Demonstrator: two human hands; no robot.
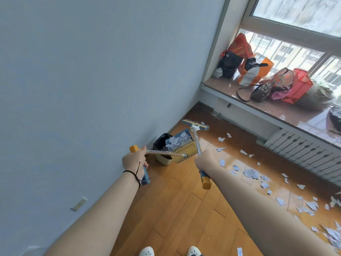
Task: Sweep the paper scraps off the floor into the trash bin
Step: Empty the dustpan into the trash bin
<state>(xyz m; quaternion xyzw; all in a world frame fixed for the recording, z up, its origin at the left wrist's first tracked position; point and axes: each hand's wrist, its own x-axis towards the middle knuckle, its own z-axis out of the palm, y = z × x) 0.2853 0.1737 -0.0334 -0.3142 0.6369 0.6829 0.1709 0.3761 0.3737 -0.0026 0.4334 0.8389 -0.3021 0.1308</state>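
My left hand grips the handle of a yellow and blue dustpan, which is lifted and tilted over a small yellow trash bin lined with a black bag by the wall. White paper scraps lie in the pan. My right hand grips the handle of a broom, and the broom head is raised off the floor beyond the pan. More paper scraps are strewn over the wooden floor to the right.
A blue-grey wall runs along the left. A stone window ledge holds several bags, with a radiator cover beneath it. My two shoes show at the bottom edge. A wall socket sits low on the wall.
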